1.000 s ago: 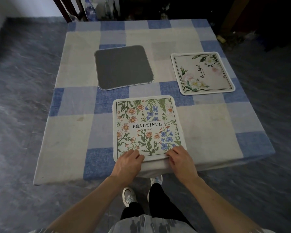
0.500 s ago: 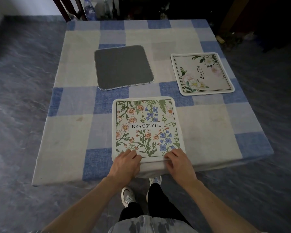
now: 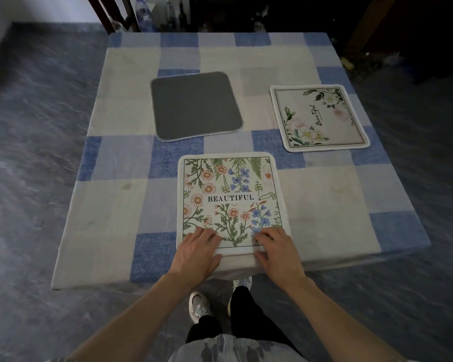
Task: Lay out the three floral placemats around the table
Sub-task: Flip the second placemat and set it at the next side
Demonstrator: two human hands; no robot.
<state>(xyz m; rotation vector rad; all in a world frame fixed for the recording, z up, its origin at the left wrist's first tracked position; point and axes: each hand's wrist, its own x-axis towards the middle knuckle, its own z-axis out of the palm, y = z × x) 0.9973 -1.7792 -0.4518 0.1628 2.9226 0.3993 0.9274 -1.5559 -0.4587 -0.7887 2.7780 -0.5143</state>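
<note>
While both hands sit on it, the wildflower placemat lies print-up at 6 o'clock on the counter, its near hem right at the counter's lip. Left hand and right hand each have fingers on top of the near border and a thumb at the hem, which I read as a light pinch on the near corners. Risk 1: any further pull toward 6 o'clock would carry the hem past the lip, leaving it to droop or slide off on release. Risk 2: the checked tablecloth hangs loose, so dragging the mat instead of lifting it could ruck the cloth and skew the mat. Risk 3: the rose placemat at 2 o'clock looks settled, but the grey placemat near 11 o'clock shows only its backing and sits toward the middle. Left like that, the layout would probably fall short; its print is hidden.
</note>
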